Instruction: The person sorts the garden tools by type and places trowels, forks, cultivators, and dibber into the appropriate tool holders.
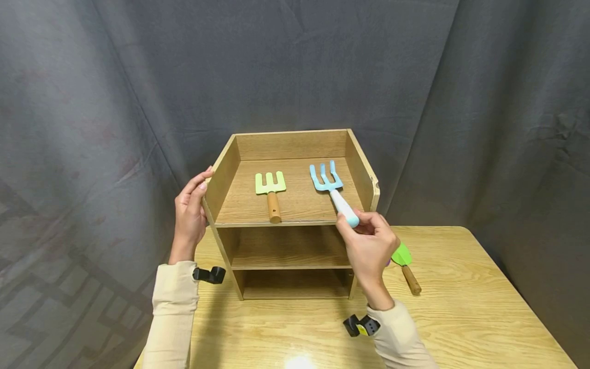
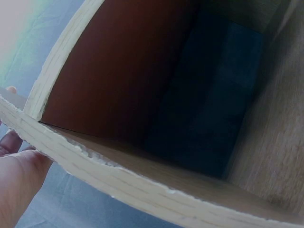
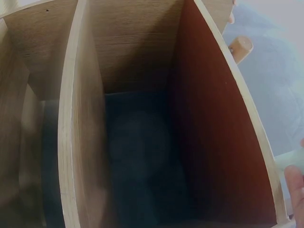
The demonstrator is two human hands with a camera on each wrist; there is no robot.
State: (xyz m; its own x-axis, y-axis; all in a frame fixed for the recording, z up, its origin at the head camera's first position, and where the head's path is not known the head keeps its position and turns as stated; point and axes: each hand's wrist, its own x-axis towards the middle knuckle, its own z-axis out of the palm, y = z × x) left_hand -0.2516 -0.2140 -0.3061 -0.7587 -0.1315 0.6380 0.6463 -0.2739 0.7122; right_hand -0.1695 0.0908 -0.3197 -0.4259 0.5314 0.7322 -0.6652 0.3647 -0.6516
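Note:
My right hand [image 1: 371, 243] pinches the end of the handle of a blue hand fork [image 1: 342, 205], whose tines point away over the top shelf of a small wooden shelf unit [image 1: 295, 223]. To its left on that shelf lies a green hand fork [image 1: 274, 202] with a wooden handle, its handle end at the front edge. My left hand [image 1: 191, 210] rests against the outside of the unit's left side wall, fingertips at the upper edge. In the left wrist view, part of the left hand [image 2: 21, 175] shows behind the panel edge.
A green trowel [image 1: 407, 269] with a wooden handle lies on the wooden table [image 1: 470, 307], right of the unit. A bit of something purple shows beside it, mostly hidden by the right hand. Two lower shelves [image 1: 290, 256] face forward. Grey curtain [image 1: 295, 66] hangs behind.

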